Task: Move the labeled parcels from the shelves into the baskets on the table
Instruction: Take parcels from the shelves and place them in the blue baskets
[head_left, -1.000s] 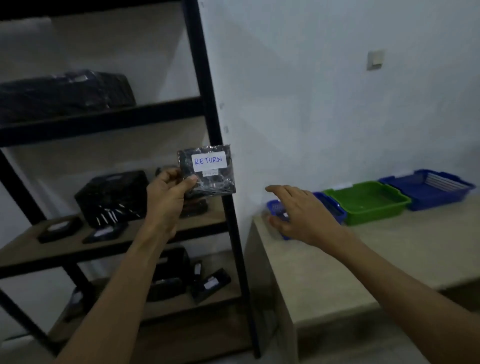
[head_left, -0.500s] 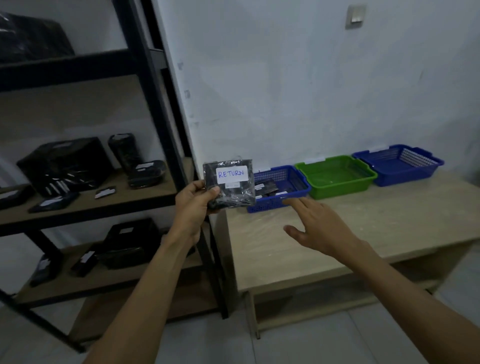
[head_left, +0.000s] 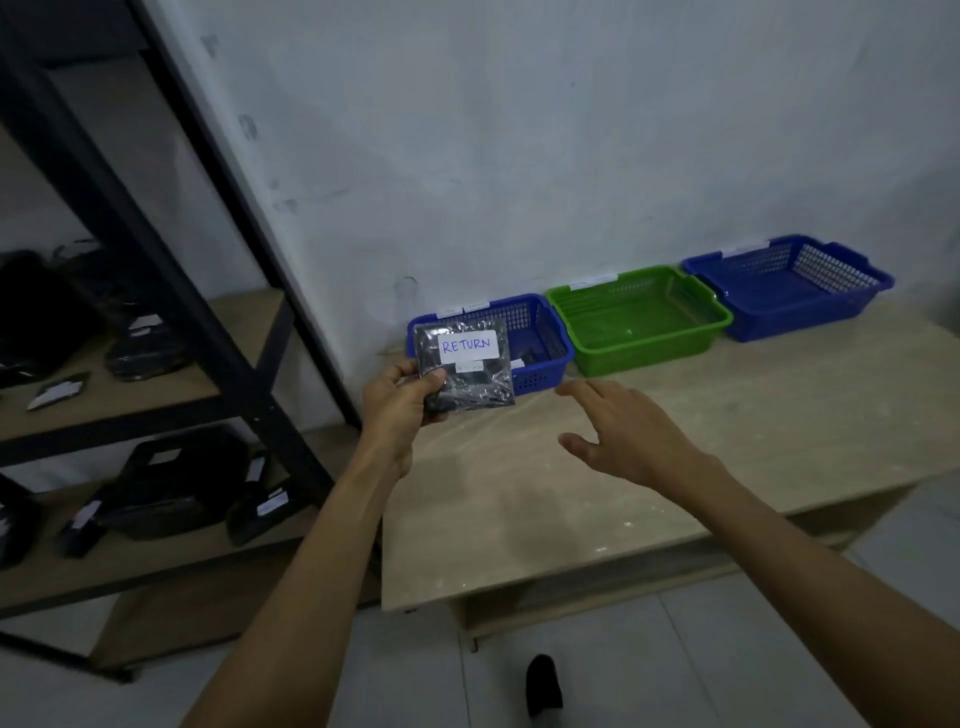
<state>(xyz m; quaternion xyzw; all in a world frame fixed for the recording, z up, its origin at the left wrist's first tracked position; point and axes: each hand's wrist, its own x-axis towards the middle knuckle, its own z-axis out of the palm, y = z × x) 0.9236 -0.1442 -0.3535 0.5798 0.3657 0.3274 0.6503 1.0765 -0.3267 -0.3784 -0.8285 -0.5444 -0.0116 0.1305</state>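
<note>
Above the table (head_left: 675, 467), left hand (head_left: 402, 400) grips RETURN parcel (head_left: 465, 371); right hand (head_left: 631, 434) spread.

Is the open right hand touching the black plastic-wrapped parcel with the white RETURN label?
Apart. The head view shows bare table between the right hand and the parcel, which only the left hand grips.

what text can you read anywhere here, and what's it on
"RETURN": handwritten in blue on the white label of the black parcel in the left hand.
Smaller sticker under that label: too blurred to read.
White tags on the three baskets' back rims and on the shelf parcels: too small to read.
</note>
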